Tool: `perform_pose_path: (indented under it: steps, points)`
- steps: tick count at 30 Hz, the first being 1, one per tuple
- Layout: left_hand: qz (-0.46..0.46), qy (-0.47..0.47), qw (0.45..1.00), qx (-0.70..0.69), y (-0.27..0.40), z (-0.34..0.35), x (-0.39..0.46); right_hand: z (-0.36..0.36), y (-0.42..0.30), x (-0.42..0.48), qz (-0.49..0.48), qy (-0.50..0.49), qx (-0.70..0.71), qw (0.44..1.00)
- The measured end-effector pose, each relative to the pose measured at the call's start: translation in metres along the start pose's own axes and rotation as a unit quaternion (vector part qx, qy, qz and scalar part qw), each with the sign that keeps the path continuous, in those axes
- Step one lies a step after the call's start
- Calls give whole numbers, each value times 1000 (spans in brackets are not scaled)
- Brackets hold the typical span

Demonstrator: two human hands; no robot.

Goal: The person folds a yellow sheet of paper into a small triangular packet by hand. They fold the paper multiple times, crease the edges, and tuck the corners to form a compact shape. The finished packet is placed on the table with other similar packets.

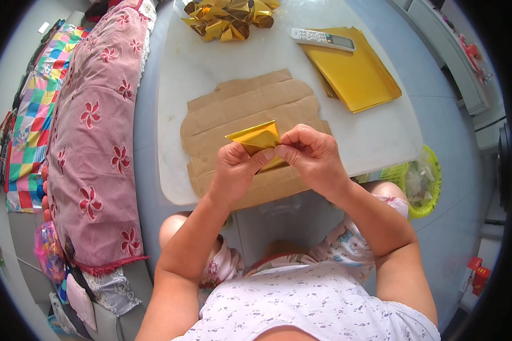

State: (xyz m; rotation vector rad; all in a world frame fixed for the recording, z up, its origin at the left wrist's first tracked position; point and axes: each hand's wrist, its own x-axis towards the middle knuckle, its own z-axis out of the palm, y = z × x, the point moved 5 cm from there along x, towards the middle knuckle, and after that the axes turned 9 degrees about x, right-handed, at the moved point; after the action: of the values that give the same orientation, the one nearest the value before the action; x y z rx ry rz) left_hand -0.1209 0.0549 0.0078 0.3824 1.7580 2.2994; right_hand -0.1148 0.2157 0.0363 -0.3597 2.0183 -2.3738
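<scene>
Between my two hands is a partly folded sheet of gold foil paper (258, 135), held above a flattened piece of brown cardboard (247, 102). My left hand (239, 168) grips its lower left part, thumb on top. The fingertips of my right hand (309, 155) pinch its right edge, close to my left thumb. Part of the foil below the thumbs is hidden by the hands. A stack of gold paper sheets (358, 72) lies at the table's upper right, with a white remote control (323, 39) on it. Folded gold foil pieces (228, 21) are heaped at the far edge.
The white table (175, 179) has rounded corners. A yellow-green plastic basket (433, 183) holding clear plastic stands beyond its near right corner. On the left is a seat covered by a pink flowered cloth (100, 140). My knees are at the table's near edge.
</scene>
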Motion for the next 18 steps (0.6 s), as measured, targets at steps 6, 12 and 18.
perform_pose_path:
  steps: [6,12,18]
  points:
    - [35,-14,999,37,11,6,-3,-3,11,6,133,-23,171,976]
    - [-51,-29,996,-65,12,10,1,-5,25,6,222,-67,338,912]
    - [-92,-32,986,-133,-3,5,-3,0,29,4,239,-86,361,897]
